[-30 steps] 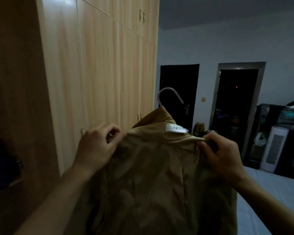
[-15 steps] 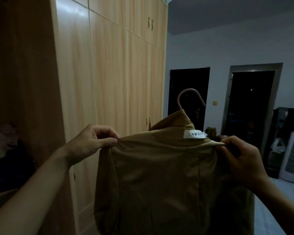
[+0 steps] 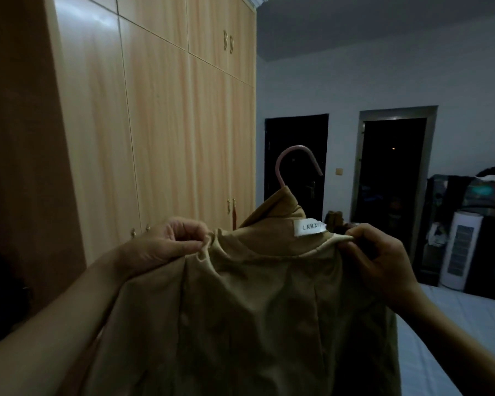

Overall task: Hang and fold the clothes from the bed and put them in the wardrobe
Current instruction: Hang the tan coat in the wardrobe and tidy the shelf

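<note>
Both hands are up at chest height pinching the top of a tan jacket (image 3: 249, 304). The left hand (image 3: 166, 247) has its thumb and fingers curled tight on a bunched bit of fabric at one shoulder, and the right hand (image 3: 375, 261) is gripping the other shoulder edge, so the jacket hangs stretched between them with its lining side toward the camera. Between the two hands sits a white label (image 3: 310, 226) at the collar, and above that the pink hanger (image 3: 293, 164) hook pokes up out of the neck, so the hanger looks to be inside the garment already, though I can't see its arms under the cloth. Off past the left hand is the wardrobe (image 3: 160, 124), light wood doors shut along that stretch, with a darker open section further out on the left. Below and beyond the right hand there's the bed (image 3: 452, 318). My read: this is the hanging step, squaring the shoulders onto the hanger. Next move probably needs one hand freed to take the hook, then a turn toward the open section to find the rail, without letting a shoulder slip off.
</note>
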Available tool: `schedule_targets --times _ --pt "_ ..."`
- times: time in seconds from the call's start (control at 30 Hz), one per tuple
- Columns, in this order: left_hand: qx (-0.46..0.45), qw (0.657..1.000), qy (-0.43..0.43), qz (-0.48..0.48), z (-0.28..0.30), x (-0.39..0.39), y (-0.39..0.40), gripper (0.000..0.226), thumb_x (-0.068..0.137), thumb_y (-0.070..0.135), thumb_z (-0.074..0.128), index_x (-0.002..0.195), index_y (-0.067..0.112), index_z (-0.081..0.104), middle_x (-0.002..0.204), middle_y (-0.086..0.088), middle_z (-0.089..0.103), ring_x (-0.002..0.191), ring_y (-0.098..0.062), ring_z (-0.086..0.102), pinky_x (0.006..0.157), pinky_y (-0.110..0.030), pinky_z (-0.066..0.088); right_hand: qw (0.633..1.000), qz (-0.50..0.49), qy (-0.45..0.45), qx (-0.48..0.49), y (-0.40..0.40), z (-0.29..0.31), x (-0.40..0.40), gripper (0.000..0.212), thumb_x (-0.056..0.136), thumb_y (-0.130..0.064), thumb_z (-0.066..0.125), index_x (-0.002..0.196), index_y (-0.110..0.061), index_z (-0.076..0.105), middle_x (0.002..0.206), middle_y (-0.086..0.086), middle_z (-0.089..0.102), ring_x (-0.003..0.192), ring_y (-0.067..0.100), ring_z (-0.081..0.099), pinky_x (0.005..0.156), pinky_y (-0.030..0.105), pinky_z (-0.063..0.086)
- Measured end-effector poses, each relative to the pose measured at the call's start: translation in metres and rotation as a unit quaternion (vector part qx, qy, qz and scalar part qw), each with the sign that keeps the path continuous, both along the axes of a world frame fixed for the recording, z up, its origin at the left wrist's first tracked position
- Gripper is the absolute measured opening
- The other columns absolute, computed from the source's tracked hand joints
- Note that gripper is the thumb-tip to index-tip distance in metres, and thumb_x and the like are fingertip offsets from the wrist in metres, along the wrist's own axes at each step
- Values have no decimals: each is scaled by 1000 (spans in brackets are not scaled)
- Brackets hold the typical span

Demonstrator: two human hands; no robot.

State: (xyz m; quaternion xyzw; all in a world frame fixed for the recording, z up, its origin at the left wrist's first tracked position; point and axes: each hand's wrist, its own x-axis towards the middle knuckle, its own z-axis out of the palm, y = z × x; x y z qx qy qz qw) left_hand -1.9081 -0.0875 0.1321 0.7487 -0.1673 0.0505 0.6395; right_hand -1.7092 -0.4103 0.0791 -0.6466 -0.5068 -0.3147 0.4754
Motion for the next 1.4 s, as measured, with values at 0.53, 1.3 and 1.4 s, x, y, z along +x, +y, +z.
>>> schedule_targets --times 0.53,1.3,1.4 --pt "282 928 -96 223 15 -53 19 45 72 66 67 98 31 75 94 -2 74 86 -17 70 76 -30 59 995 -75 50 -38 0 -13 5 23 87 -5 65 90 -27 61 85 -6 62 83 4 62 66 11 51" --pt "-228 970 34 -73 -60 -51 63 15 98 0 54 110 -7 61 107 -23 63 98 -29 66 87 -35 58 997 -17 71 -23 2 -10 0 7 91 -39 58 90 -45 60 86 -8 62 82 8 62 64 13 52" --pt "-104 989 38 99 -69 -48 59 40 70 28 90 93 1 72 94 -18 65 84 -24 66 74 -30 59 996 -27 75 -44 0 -15 1 10 92 -31 59 86 -39 59 86 -8 61 83 7 62 63 16 53"
